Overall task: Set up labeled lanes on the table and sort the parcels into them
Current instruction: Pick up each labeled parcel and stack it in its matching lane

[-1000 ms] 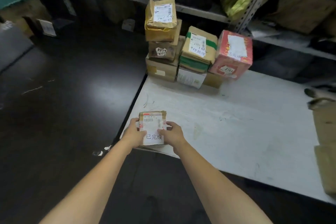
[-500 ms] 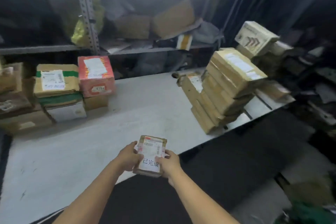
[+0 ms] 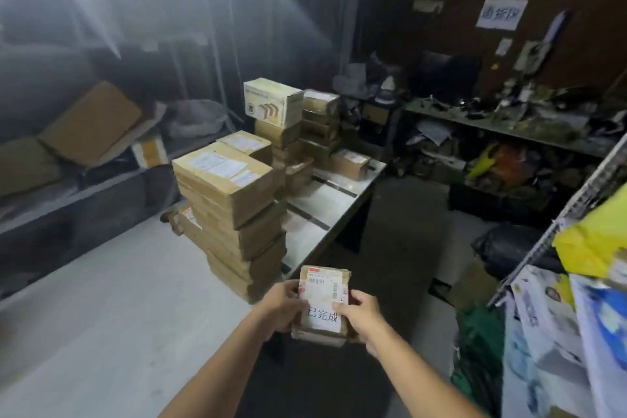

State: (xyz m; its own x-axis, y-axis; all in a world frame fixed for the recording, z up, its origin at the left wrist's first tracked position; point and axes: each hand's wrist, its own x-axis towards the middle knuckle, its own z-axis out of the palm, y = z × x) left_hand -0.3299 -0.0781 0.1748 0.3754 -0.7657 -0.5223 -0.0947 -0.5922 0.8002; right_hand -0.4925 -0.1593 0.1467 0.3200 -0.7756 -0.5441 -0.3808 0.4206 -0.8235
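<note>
So: the view has swung right along the worktop (image 3: 101,316) in the last second. The pile with the red box at the left end is out of frame, and the right end is now ahead. The grip hasn't changed. The left hand (image 3: 283,304) and right hand (image 3: 361,314) both clamp the small parcel (image 3: 322,304) by its side edges, thumbs on top, label face up. A second ago the parcel sat over the near left corner of the worktop. Now it's in the air just off the near edge, over the dark floor (image 3: 400,248), right in front of the stack of brown boxes (image 3: 234,210). The white slip (image 3: 324,316) on it reads 已完成, so I'd guess it's either a lane marker or a parcel flagged as done; can't tell which. Beyond the stack, dark strips (image 3: 336,187) cross the worktop beside a further stack (image 3: 273,102) topped by a white printed box, which looks like lane dividers already laid. My read is that this is a carry in progress, nothing placed yet, with the destination probably a lane at the right end. The near stack looks tall and uneven, so the parcel should be kept clear of it on the way past.
</note>
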